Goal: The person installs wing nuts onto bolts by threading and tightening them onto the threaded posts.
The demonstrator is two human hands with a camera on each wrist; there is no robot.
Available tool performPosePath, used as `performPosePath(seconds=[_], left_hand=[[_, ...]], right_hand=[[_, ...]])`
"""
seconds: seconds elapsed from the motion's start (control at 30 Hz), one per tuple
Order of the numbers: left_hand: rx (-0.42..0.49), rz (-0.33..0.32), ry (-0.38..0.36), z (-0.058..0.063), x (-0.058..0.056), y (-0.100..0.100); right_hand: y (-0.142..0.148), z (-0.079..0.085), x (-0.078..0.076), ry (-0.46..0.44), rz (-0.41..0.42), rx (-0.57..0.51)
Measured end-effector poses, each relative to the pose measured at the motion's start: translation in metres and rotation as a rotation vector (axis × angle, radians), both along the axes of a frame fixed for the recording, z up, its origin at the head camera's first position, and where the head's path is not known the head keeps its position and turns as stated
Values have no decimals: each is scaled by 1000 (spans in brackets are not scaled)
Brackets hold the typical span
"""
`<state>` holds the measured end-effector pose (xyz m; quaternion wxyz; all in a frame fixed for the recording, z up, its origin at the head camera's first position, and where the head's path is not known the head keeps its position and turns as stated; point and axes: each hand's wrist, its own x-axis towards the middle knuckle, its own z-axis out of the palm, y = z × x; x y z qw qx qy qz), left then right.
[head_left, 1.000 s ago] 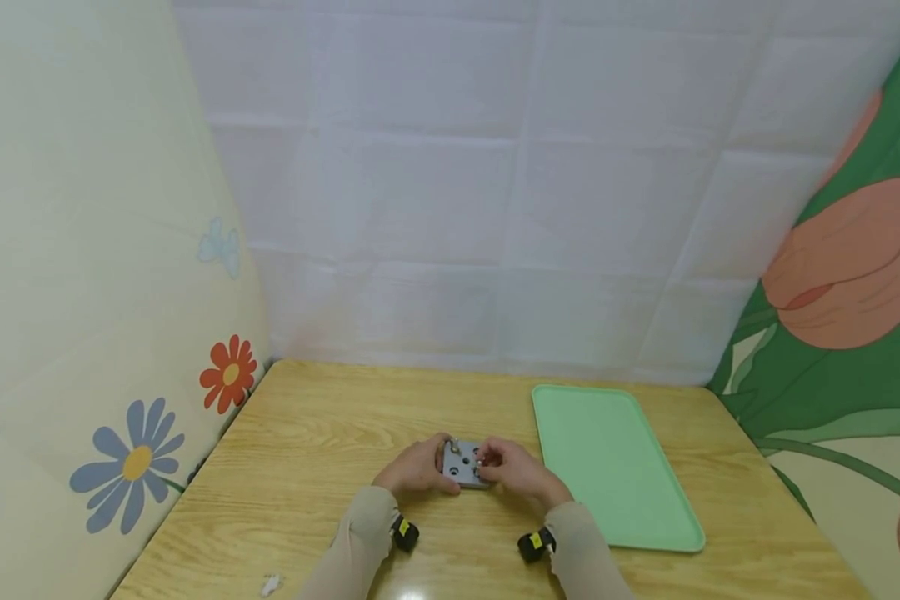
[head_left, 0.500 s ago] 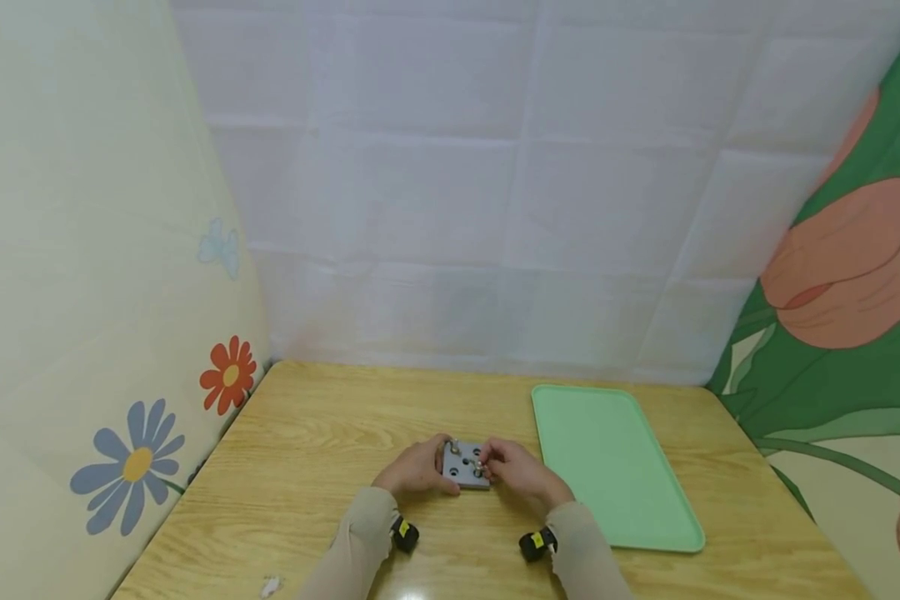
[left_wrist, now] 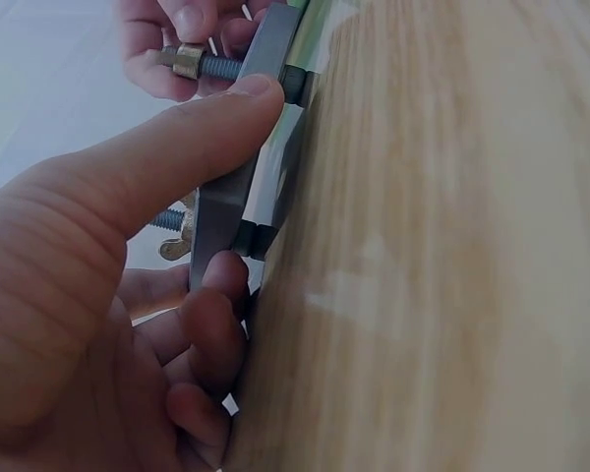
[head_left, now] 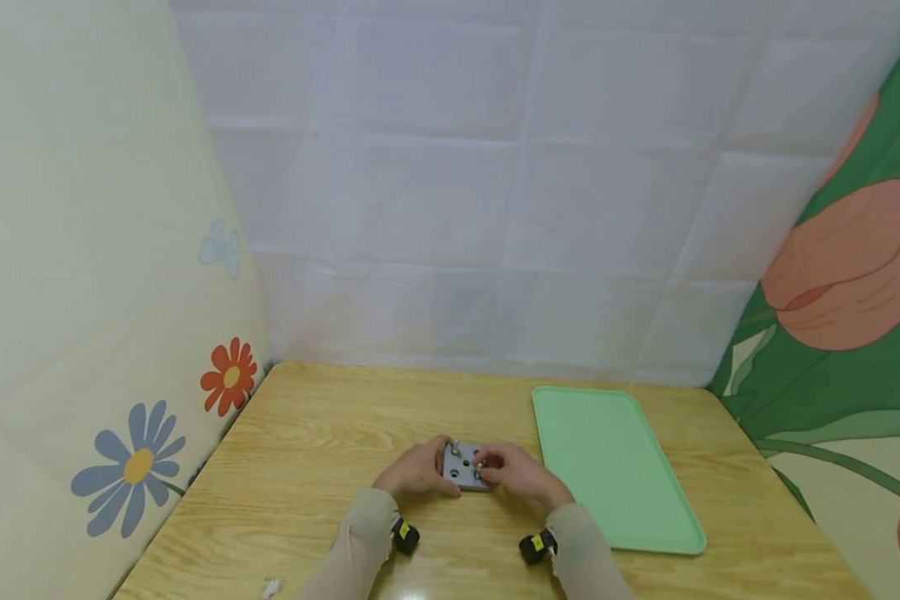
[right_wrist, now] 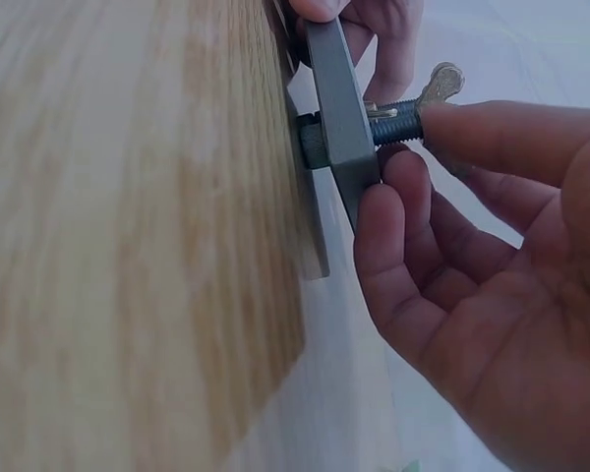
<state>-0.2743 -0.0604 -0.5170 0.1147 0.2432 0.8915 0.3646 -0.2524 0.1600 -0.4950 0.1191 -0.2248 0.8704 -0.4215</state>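
Observation:
A grey metal plate [head_left: 463,477] with several holes sits in front of the person, raised above the wooden table on the bolt heads beneath it. The left hand [head_left: 416,468] grips its left side, thumb along the near edge. The right hand [head_left: 521,475] pinches a brass wing nut [right_wrist: 441,87] on a threaded bolt [right_wrist: 397,124] at the plate's right side; the fingers partly hide the nut. This bolt's dark head [right_wrist: 315,144] shows under the plate. A second wing nut [left_wrist: 177,242] sits on another bolt, by the plate's far left corner in the head view.
A light green tray [head_left: 615,467] lies on the table [head_left: 345,400] to the right of the hands. Near the front left is a small white scrap [head_left: 271,587]. A white cloth [head_left: 450,208] hangs behind the table, with printed cloths at both sides.
The right fingers drew back a little, uncovering the wing nut half a second ago, and now close around it again. The left hand and the plate stay in place.

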Motion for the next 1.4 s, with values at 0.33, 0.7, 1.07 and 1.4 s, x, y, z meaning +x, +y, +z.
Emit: performPosePath(seconds=[0.33, 0.7, 1.07, 1.4], left_hand=[[-2, -1, 13, 5, 2, 0], [-2, 3, 4, 3, 3, 0], [-2, 1, 2, 5, 3, 1], [1, -6, 8, 6, 3, 1]], right_hand=[[-1, -5, -1, 5, -9, -44], [0, -4, 1, -3, -1, 10], [0, -3, 1, -3, -31, 8], [-2, -6, -1, 13, -25, -7]])
